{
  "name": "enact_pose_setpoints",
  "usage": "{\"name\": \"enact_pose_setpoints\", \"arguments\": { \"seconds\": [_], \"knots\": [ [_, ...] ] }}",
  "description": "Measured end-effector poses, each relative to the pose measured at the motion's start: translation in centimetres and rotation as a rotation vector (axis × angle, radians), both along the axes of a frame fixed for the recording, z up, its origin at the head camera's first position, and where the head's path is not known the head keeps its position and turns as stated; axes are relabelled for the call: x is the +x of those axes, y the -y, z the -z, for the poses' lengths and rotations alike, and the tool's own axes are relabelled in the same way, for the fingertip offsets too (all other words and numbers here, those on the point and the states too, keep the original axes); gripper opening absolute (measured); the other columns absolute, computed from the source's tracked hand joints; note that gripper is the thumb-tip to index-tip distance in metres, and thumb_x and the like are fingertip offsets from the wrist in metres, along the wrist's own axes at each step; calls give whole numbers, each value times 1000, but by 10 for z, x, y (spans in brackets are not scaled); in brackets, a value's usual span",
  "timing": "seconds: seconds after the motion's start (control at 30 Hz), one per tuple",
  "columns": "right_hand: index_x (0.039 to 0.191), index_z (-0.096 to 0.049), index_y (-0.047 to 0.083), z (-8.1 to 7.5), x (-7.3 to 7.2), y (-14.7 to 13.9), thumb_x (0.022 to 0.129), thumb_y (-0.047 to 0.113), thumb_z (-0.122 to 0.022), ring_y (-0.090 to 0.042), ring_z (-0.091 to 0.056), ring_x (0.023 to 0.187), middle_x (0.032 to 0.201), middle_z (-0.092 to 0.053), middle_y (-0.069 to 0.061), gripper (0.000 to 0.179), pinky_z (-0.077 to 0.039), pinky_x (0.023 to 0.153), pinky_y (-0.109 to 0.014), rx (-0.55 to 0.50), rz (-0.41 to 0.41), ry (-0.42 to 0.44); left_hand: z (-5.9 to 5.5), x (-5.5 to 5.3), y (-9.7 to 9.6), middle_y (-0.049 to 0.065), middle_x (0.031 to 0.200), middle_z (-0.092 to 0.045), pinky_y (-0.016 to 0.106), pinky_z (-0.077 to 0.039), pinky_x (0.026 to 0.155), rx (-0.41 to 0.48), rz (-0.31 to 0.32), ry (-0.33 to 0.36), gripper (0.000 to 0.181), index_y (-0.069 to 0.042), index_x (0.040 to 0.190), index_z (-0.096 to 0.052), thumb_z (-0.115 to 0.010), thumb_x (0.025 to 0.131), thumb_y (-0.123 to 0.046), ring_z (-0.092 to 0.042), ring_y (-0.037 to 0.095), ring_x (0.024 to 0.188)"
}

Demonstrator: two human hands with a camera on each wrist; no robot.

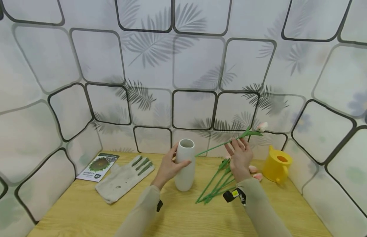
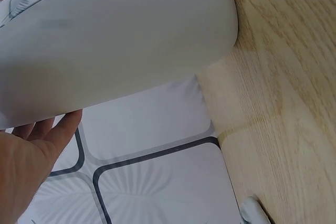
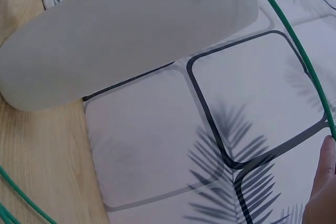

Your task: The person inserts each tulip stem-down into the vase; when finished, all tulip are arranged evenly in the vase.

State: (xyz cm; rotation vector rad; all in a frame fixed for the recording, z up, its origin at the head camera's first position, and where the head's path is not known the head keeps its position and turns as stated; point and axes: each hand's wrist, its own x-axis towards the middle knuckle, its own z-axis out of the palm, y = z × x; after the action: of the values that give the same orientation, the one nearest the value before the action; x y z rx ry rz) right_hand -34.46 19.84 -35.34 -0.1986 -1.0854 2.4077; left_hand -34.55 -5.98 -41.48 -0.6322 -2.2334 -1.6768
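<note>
A tall white vase [image 1: 185, 172] stands upright on the table in the head view. My left hand [image 1: 168, 167] grips its upper left side, thumb across the front and fingers behind; those fingers also show below the vase [image 2: 121, 40] in the left wrist view. To the right, my right hand [image 1: 240, 157] holds a pale pink tulip [image 1: 262, 127] by its green stem [image 3: 302, 51]. The bloom points up and right, while the stem slants down left to beside the vase, below its rim. Under the right hand lie several more tulips [image 1: 214, 189], their blooms partly hidden by the wrist.
A yellow watering can [image 1: 273, 168] stands at the right, close to the patterned wall [image 1: 195, 110]. On the left, pale work gloves [image 1: 122, 182] with green finger patches lie beside a seed packet [image 1: 98, 167] with a sunflower picture. The wooden table [image 1: 183, 217] meets the wall behind.
</note>
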Motion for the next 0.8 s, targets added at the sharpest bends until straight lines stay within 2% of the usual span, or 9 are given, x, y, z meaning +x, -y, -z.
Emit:
{"name": "enact_pose_setpoints", "arguments": {
  "seconds": [0.13, 0.33, 0.43, 0.57, 0.67, 0.8],
  "knots": [
    [128, -49, 6, -8, -3, 5, 90, 8, -69, -17, -63, 93, 105, -53, -8, 44, -60, 78, -34, -16, 4, -31, 1, 0, 0, 5, 139, -55, 49, -56, 87, -12, -1, 0, 79, -32, 150, -38, -79, 83, -36, -59, 29, 117],
    [129, -48, 5, -17, -9, 15, 90, 8, -69, -18, -61, 95, 104, -52, -6, 44, -60, 78, -35, -11, 3, -50, 1, 0, 1, 2, 135, -56, 46, -56, 85, -18, -8, 8, 77, -37, 148, -39, -80, 83, -35, -61, 26, 114],
    [125, -49, 7, -21, -12, 21, 91, 6, -67, -17, -62, 93, 98, -54, -4, 38, -60, 78, -36, 20, 10, -64, 1, -1, 2, 3, 136, -56, 47, -56, 85, -18, -9, -5, 77, -34, 148, -40, -80, 83, -34, -61, 28, 114],
    [126, -48, 2, -25, -16, 26, 92, 4, -65, -19, -62, 92, 92, -54, -3, 38, -60, 78, -38, 58, 28, -126, 0, -3, 2, 5, 137, -55, 48, -56, 87, -28, -2, -12, 78, -32, 150, -38, -79, 83, -36, -60, 28, 116],
    [125, -48, -1, -28, -18, 28, 92, 4, -66, -18, -62, 89, 91, -55, -4, 37, -61, 76, -38, 71, 41, -156, -1, -3, 1, 5, 139, -54, 49, -55, 88, -26, 2, -7, 79, -30, 150, -38, -80, 83, -36, -59, 29, 117],
    [120, -51, 2, -33, -20, 30, 92, 3, -66, -17, -63, 85, 93, -56, -5, 31, -61, 74, -36, 77, 50, -161, -3, 0, -1, 7, 140, -53, 51, -54, 90, -22, -3, 3, 79, -28, 150, -38, -80, 83, -32, -58, 31, 117]
  ]
}}
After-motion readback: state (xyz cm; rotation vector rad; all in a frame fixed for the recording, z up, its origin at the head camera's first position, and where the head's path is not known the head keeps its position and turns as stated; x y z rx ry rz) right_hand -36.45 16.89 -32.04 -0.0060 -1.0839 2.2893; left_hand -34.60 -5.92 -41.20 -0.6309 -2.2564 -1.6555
